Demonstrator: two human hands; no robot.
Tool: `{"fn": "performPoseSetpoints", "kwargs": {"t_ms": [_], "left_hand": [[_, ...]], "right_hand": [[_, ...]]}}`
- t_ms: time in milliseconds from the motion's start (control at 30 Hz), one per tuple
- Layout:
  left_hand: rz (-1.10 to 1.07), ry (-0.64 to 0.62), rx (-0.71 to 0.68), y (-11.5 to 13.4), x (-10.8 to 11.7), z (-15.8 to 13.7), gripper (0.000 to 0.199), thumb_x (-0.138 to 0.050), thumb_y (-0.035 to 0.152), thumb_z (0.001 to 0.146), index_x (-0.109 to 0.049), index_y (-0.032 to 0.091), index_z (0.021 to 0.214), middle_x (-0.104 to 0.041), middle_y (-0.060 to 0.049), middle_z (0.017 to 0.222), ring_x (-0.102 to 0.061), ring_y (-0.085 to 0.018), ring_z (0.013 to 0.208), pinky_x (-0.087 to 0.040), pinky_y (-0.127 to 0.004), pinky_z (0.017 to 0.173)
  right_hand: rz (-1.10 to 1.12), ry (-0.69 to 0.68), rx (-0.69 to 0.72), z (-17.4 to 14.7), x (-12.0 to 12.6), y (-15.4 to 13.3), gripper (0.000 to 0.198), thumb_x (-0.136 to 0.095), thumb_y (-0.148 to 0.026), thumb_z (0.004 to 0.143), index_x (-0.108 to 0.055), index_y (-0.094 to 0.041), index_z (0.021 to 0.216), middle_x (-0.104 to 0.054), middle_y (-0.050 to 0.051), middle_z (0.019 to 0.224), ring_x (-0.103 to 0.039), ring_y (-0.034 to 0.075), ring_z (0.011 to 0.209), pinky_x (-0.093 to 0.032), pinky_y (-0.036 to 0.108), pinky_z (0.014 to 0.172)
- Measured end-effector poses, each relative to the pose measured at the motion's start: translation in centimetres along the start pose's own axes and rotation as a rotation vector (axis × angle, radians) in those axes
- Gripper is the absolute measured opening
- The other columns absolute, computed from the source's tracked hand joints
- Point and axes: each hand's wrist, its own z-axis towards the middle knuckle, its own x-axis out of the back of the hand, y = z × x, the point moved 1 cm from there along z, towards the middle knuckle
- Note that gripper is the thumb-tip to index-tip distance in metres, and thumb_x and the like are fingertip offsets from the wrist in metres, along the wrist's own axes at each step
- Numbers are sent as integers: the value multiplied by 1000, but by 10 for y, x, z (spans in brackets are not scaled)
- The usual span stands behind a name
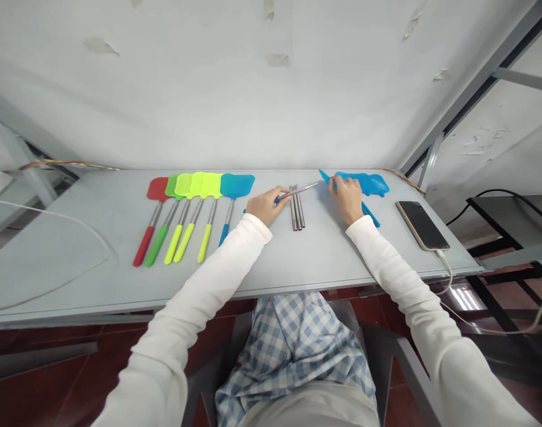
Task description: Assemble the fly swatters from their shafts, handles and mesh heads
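Observation:
My left hand is closed around the blue handle of a thin metal rod, whose bare end points right. In my right hand is a blue fly swatter head, seen nearly edge-on, its tip toward the wall. A small gap separates the rod's end from this hand. Between and below the hands lie several metal tubes side by side. More blue swatter heads rest just beyond my right hand, and a blue handle shows partly behind my right wrist.
On the left lies a row of fly swatters: a red one, a green one, several yellow ones and a blue one. A phone with a cable is at the right. The wall borders the table's back edge.

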Motion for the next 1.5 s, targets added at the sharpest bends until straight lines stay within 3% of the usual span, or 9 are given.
{"fn": "performPoseSetpoints", "kwargs": {"t_ms": [67,133,267,400,833,1100,1333,1500], "left_hand": [[10,-1,-33,3,-2,-2,32,-51,50,88,-69,29,104,-71,-3,91,-61,-20,82,-36,-26,66],[-2,4,-45,5,-4,-4,32,-51,50,88,-69,29,104,-72,-3,96,-62,-21,86,-37,-27,68],[-35,1,-48,6,-5,-5,33,-50,51,88,-70,29,104,-72,-4,102,-63,-22,91,-38,-28,70],[-7,20,-32,5,-4,-5,35,-49,51,89,-69,29,107,-72,-4,101,-63,-22,89,-37,-27,68],[-31,67,10,0,-3,-2,35,-50,51,88,-71,30,107,-73,-4,99,-64,-22,88,-38,-28,70],[-163,-11,88,-8,-6,4,35,-55,50,85,-74,29,106,-75,-5,89,-66,-24,90,-44,-31,77],[-268,-26,83,-10,-4,5,32,-58,48,83,-76,28,100,-73,-6,107,-64,-27,107,-46,-36,90],[-272,0,97,-7,0,4,32,-59,48,82,-77,26,95,-76,-6,92,-67,-24,89,-47,-32,80]], "right_hand": [[239,156,-91,3,5,2,39,-36,-45,95,-63,-18,90,-65,9,77,-58,23,80,-41,39,80],[576,218,-245,4,5,5,41,-40,-55,91,-61,-21,86,-64,4,76,-57,18,75,-44,34,74],[1250,52,-606,1,-5,6,40,-62,-62,75,-55,-23,77,-56,-4,64,-53,10,60,-47,25,60],[1574,-43,-701,-4,-7,-3,39,-81,-45,62,-53,-23,77,-62,-6,72,-57,7,66,-52,23,72],[1565,-56,-659,-8,3,-15,35,-76,-40,68,-48,-26,85,-64,-6,85,-62,9,79,-55,27,80],[1534,-12,-635,-15,-1,-22,47,-81,-41,59,-44,-28,85,-62,-7,84,-60,10,76,-56,28,77],[1478,-11,-590,-21,-1,-30,47,-79,-49,57,-45,-27,81,-59,-3,79,-57,13,68,-56,34,74],[1510,-55,-555,-19,4,-30,47,-81,-49,57,-48,-27,81,-59,-5,77,-57,12,69,-56,31,75]]}}
